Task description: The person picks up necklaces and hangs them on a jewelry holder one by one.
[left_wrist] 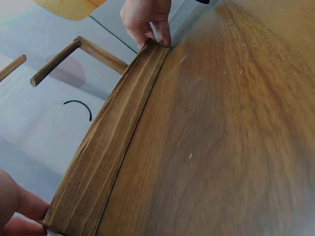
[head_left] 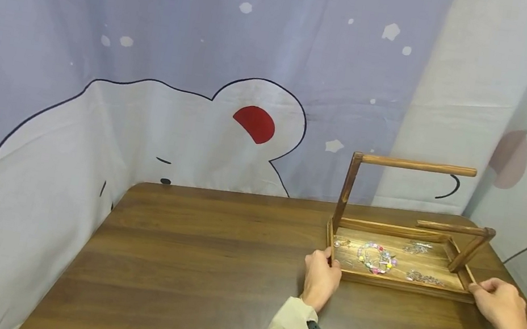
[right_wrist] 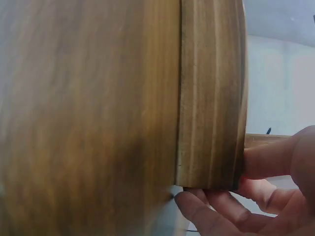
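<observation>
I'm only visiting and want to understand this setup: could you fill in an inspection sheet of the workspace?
Surface: brown wood-grain table.
Job's things: wooden jewelry tray with a taller L-shaped bar at its left end and a shorter one at its right; inside lie a multicoloured bead bracelet and silver-coloured jewelry, too small to identify fully.
Clutter: nothing seen.
Hands: left hand grips the tray's left end, right hand its right end, both near the front corners.
Cables: nothing seen; the dark line at right looks printed.
Surroundings: cartoon-printed curtain behind.
</observation>
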A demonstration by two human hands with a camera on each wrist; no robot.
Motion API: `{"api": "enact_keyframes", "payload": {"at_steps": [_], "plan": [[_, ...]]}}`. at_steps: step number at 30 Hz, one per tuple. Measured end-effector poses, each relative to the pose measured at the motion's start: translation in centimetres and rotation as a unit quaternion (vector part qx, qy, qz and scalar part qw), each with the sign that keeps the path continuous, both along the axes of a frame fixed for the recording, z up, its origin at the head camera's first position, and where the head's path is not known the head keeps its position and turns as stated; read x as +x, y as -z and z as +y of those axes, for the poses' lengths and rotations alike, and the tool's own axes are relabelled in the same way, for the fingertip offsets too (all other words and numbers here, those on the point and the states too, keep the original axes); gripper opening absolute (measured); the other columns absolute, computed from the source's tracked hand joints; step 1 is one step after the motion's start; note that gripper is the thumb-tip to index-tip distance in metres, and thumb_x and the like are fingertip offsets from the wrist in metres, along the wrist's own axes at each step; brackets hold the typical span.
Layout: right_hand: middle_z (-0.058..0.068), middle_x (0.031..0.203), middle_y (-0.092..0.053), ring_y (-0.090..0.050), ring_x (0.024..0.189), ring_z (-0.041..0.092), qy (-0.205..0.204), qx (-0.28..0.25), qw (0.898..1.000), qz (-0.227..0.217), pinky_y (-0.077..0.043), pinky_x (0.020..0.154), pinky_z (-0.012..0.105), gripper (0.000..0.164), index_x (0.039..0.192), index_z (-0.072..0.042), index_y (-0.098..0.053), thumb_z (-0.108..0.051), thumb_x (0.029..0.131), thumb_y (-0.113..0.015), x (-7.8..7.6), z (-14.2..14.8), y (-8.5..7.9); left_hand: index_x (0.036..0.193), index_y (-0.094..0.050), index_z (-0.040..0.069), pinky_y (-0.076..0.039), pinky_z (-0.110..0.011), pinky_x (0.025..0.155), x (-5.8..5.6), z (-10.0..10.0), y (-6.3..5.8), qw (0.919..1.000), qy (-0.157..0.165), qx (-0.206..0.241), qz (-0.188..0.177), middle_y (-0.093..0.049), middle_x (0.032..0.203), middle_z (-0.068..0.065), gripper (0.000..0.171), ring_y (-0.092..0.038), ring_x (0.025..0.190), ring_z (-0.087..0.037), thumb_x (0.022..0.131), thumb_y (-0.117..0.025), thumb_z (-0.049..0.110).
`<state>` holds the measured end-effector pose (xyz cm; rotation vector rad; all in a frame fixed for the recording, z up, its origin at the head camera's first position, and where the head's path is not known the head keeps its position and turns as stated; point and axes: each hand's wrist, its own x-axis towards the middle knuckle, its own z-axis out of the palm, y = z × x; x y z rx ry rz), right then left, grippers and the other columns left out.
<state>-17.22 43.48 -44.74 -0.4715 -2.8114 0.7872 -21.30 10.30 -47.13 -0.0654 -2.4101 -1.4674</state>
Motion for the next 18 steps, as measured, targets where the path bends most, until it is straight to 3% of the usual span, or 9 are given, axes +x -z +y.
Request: {"api": "enact_keyframes", "payload": {"at_steps": [2, 6, 11, 13, 18], "plan": [[0.017, 0.077, -0.057, -0.05, 0.071, 0.034, -0.003, 0.005, 1.0, 0.008, -0.035, 0.052, 0.033, 0.027, 0.079, 0.0, -0.059, -0.026, 0.084, -0.057, -0.2, 0.2, -0.1, 0.073, -0.068, 0.006, -0.046, -0.023, 0.056, -0.2, 0.0, -0.1, 0.9997, 0.004, 0.015, -0.016, -0.064, 0.066, -0.002, 0.007, -0.056, 0.063, -0.009, 0.074, -0.063, 0.0], [0.007, 0.068, -0.053, -0.046, 0.064, 0.024, -0.026, 0.012, 0.999, 0.015, -0.032, 0.05, 0.029, 0.025, 0.072, -0.004, -0.057, -0.026, 0.083, -0.06, -0.1, -0.3, -0.2, 0.09, -0.072, 0.002, -0.049, -0.02, 0.059, -0.1, -0.8, -0.3, 0.9972, 0.01, 0.04, -0.061, -0.068, 0.075, -0.004, 0.017, -0.06, 0.07, -0.008, 0.076, -0.064, 0.001], [0.004, 0.066, -0.05, -0.044, 0.062, 0.021, -0.066, 0.015, 0.998, 0.01, -0.031, 0.051, 0.029, 0.024, 0.073, -0.006, -0.052, -0.026, 0.084, -0.06, 0.1, -1.1, -0.4, 0.098, -0.071, 0.002, -0.05, -0.022, 0.066, 0.1, -2.5, -0.4, 0.9969, 0.014, 0.032, -0.071, -0.069, 0.081, -0.005, 0.023, -0.062, 0.079, -0.013, 0.075, -0.065, 0.003], [0.006, 0.07, -0.054, -0.046, 0.064, 0.02, -0.077, 0.01, 0.997, -0.003, -0.032, 0.052, 0.028, 0.025, 0.079, -0.003, -0.053, -0.027, 0.084, -0.06, 0.1, -1.4, -0.4, 0.099, -0.071, 0.002, -0.05, -0.021, 0.065, 0.1, -3.3, -0.4, 0.9968, 0.018, 0.03, -0.072, -0.069, 0.081, -0.005, 0.024, -0.062, 0.077, -0.012, 0.075, -0.066, 0.004], [0.017, 0.086, -0.065, -0.061, 0.066, 0.019, -0.111, -0.044, 0.992, -0.043, -0.044, 0.055, 0.03, 0.044, 0.11, 0.009, -0.051, -0.027, 0.086, -0.057, 0.2, -2.6, -0.4, 0.101, -0.069, -0.001, -0.05, -0.018, 0.062, 0.2, -5.5, -0.4, 0.9946, 0.036, 0.027, -0.094, -0.069, 0.082, -0.007, 0.027, -0.063, 0.073, -0.007, 0.075, -0.067, 0.005]]}}
